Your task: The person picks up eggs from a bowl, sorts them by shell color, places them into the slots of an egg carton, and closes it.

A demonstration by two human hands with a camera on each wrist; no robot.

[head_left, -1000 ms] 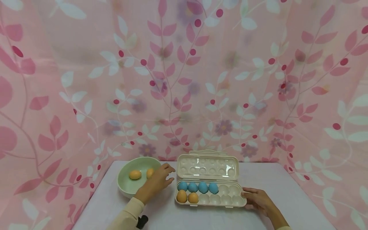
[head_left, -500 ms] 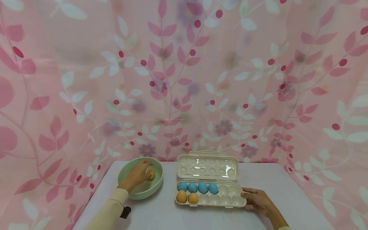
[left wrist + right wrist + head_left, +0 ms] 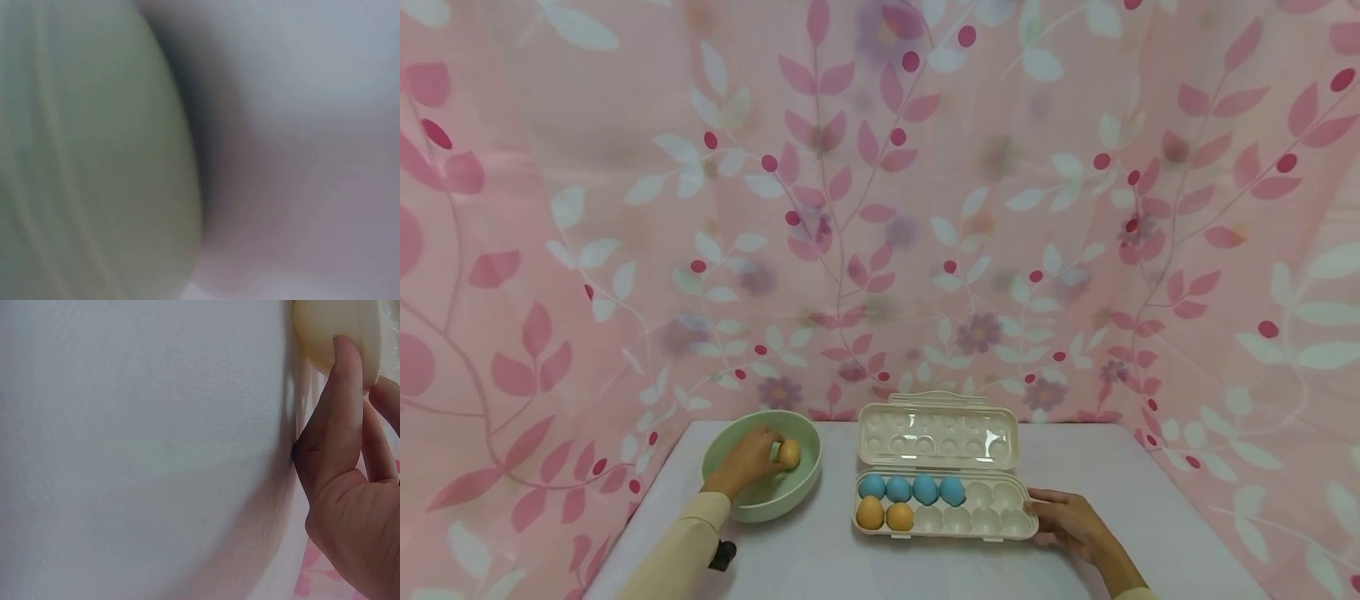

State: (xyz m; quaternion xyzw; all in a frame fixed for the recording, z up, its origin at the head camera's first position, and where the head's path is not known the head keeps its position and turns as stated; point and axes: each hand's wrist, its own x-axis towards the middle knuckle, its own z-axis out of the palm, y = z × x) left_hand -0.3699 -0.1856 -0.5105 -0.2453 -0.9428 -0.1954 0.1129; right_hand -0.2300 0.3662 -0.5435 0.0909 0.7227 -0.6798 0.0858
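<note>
Pinching an egg [image 3: 790,455], the left hand [image 3: 749,461] has the bowl [image 3: 777,506] around it; the right hand [image 3: 1073,525] grips the carton [image 3: 957,522] between both hands.

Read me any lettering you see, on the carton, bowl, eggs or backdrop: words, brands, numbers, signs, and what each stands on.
None: no text can be read in any view.
Egg carton: no lettering visible.
Green bowl: none visible.
Blue eggs and orange eggs: none visible.
Backdrop: printed plants only.
The left wrist view is too blurred to show small print.
</note>
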